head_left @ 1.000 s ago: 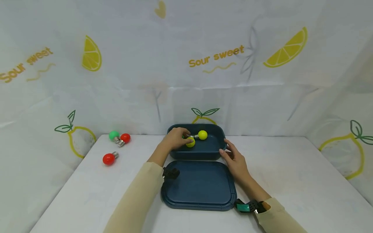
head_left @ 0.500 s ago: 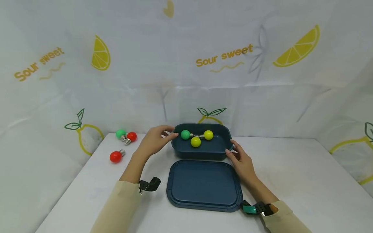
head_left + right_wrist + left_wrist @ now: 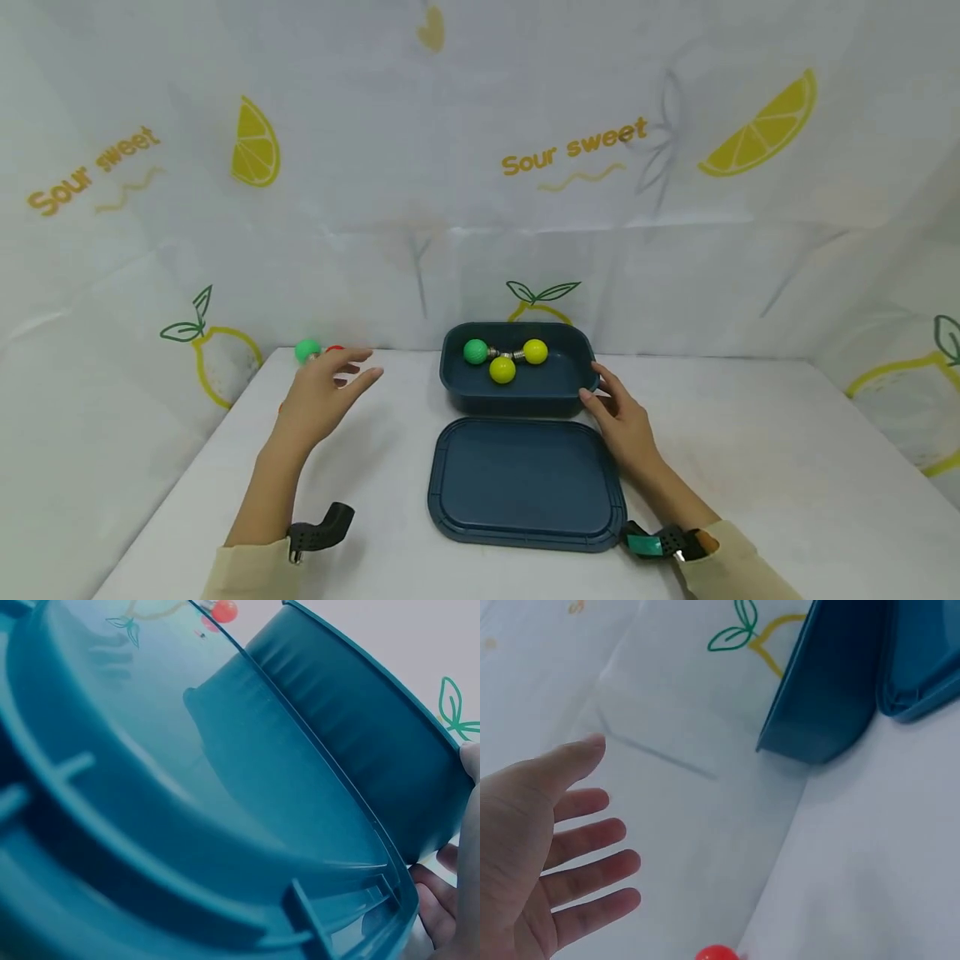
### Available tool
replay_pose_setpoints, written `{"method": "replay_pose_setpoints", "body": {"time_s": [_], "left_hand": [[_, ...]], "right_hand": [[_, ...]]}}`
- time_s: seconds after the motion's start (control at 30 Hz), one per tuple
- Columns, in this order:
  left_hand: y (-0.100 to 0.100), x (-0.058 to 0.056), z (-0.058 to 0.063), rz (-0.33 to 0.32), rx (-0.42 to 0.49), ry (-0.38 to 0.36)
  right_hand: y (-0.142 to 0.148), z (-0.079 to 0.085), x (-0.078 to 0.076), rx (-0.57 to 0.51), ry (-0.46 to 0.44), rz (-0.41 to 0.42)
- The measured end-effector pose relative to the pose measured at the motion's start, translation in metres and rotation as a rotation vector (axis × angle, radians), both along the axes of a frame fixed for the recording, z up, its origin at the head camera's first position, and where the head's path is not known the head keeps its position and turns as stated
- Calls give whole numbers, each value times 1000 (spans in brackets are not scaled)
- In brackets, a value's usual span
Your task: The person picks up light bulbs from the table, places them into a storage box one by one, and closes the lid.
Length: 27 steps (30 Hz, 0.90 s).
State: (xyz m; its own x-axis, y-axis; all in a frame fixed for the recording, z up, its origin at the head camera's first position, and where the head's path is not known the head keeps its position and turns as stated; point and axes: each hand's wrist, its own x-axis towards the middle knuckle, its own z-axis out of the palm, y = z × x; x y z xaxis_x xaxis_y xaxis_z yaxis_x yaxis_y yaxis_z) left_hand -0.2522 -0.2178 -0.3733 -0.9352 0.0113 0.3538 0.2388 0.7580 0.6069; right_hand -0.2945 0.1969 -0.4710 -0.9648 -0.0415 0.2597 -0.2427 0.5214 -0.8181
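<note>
A blue lid (image 3: 527,483) lay in front of a box (image 3: 517,405) whose corner the right hand (image 3: 624,423) gripped; the left hand (image 3: 318,398) hovered empty, fingers loosely extended. A green bulb (image 3: 476,352) and two yellow bulbs (image 3: 502,371) lay inside.

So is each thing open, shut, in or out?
Dark blue rectangular box, open
Flat dark blue lid, off
Front yellow round bulb, in box
Rear yellow round bulb, in box
Right green round bulb, in box
Left green round bulb, outside box
Two red round bulbs, outside box
Left hand, empty
Right hand, holding box
</note>
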Motion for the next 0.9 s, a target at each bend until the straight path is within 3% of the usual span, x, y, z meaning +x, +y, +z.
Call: {"method": "replay_pose_setpoints", "body": {"time_s": [0.3, 0.5, 0.9], "left_hand": [[-30, 3, -5, 86, -109, -2], [-50, 1, -16, 146, -154, -31], [-72, -7, -48, 259, -115, -237]], "right_hand": [[-1, -3, -3, -6, -9, -3], [2, -1, -2, -1, -15, -4], [2, -2, -2, 7, 7, -5]]}}
